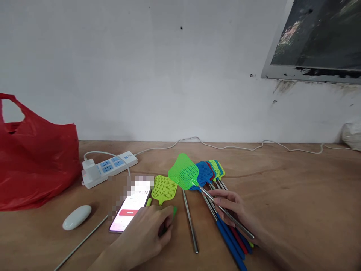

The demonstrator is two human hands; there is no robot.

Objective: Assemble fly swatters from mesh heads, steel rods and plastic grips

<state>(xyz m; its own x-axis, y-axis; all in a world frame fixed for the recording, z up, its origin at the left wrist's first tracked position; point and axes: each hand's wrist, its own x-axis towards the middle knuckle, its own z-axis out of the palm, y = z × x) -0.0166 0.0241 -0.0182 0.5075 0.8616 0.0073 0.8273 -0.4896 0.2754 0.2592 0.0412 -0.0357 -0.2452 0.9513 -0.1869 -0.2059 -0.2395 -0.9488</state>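
bright-green perforated plastic swatter head [184,173] tops a slim silver metal rod [237,221] clamped in fingers of the right hand [232,205], over blue-handled swatters [229,244]; the left hand [149,231] curls its fingers around a mostly hidden green piece [175,211].

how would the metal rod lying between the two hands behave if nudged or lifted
The metal rod would probably roll sideways, since it looks round and lies on a flat tabletop. Its straight, slender shaft suggests it would stay fairly stiff when lifted. The smooth, shiny surface may be slightly slippery.
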